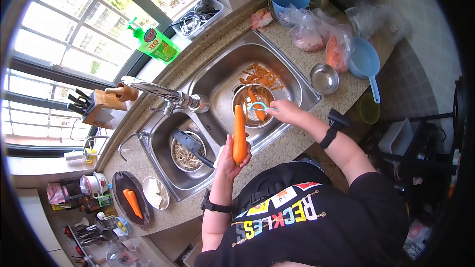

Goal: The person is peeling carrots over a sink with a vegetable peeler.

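- The hands were apart: the left hand (pixel 235 154) was wrapped around the thick lower end of a carrot (pixel 239 133), and the right hand (pixel 284 111) was closed on the handle of a blue peeler (pixel 261 104).
- The carrot stood with its narrow end pointing away from the left hand, and the peeler's head was just beside that end; I could not tell whether the blade touched it.
- Beyond the right hand, in the sink (pixel 221 75), sat a metal bowl (pixel 235 113) with another carrot in it; orange peelings (pixel 262 74) lay farther out, past the bowl.
- To the left of the left hand, a basket of pale strips (pixel 186 160) stood in the smaller basin, a black device (pixel 188 141) lying across it.
- Farther left on the worktop (pixel 111 160), two carrots (pixel 132 203) lay on a dark tray (pixel 120 184).
- The left fingers looked most at risk: a stroke running too far down the carrot could have nicked them.
- The carrot, if wet, could have twisted or slipped from the left hand, since nothing beneath appeared to support it.
- A blade clogged with peel could have skidded, and loose strips could have dropped into the bowl below.
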Motion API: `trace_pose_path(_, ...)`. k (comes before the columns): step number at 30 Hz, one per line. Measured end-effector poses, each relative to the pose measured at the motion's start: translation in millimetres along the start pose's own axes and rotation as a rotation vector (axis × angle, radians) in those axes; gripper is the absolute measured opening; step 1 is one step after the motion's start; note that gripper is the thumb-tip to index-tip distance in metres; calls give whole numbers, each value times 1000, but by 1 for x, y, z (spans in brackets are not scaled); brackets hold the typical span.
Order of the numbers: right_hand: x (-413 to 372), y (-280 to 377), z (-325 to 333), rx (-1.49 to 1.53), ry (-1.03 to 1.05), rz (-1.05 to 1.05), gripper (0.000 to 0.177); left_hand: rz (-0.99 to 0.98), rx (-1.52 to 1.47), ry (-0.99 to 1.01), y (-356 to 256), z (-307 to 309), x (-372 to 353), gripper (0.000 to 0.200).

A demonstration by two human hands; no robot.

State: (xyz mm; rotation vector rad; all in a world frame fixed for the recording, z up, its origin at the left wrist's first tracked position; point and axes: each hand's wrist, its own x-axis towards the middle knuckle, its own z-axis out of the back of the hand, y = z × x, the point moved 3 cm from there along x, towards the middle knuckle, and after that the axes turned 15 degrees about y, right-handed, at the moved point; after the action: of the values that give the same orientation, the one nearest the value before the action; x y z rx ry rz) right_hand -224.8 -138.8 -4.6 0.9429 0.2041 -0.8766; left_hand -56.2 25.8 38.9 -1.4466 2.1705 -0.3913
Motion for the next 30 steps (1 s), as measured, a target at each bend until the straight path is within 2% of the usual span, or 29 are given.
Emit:
trace_pose_path(1,-4,7,-2,-3,0,0,30,-35,47,11,-1,1,1,51)
trace_pose_path(4,-19,34,5,284,-304,235,31,-29,138,-27,-1,6,1,53)
trace_pose_path(5,-24,41,7,288,-303,233,31,-25,138,-29,-2,6,1,53)
trace_pose_path(7,-42,59,17,278,-366,425,30,-2,276,-49,-5,8,-1,53)
trace_pose_path(8,-43,59,18,173,-260,368,30,0,275,-49,-5,11,-2,53)
trace_pose_path(9,-40,48,22,173,-259,367,30,-5,354,11,-6,13,-4,53)
trace_pose_path(11,-22,5,16,-228,62,-25,31,-9,433,71,-6,11,-10,53)
trace_pose_path(12,-23,1,14,-154,-24,-37,31,-12,422,81,-10,9,-9,52)
trace_pose_path(13,-19,0,11,-163,-21,-32,31,-21,401,83,-10,7,-9,51)
trace_pose_path(14,-19,-1,3,-16,-13,24,32,-22,393,72,-5,9,-9,51)
trace_pose_path(16,-13,2,-17,239,-58,204,35,-245,369,57,-4,14,6,39)
trace_pose_path(17,-6,0,-36,588,83,196,36,-250,368,58,-3,14,13,39)
trace_pose_path(19,-24,30,-39,1034,309,112,38,-412,329,-8,-6,12,18,34)
trace_pose_path(20,-26,39,-43,1031,316,111,38,-436,270,22,-7,12,20,34)
trace_pose_path(22,-27,56,-49,1472,351,221,40,-452,331,-3,-8,7,24,33)
trace_pose_path(25,-16,60,-57,1562,303,207,40,-461,447,-48,-6,6,21,31)
trace_pose_path(27,-14,56,-52,1646,316,195,38,-390,578,-161,-7,7,14,36)
trace_pose_path(29,-14,51,-39,1495,235,308,36,-215,207,-23,-10,3,-2,60)
trace_pose_path(30,-14,48,-33,1472,238,327,33,-159,165,116,-15,-5,-11,67)
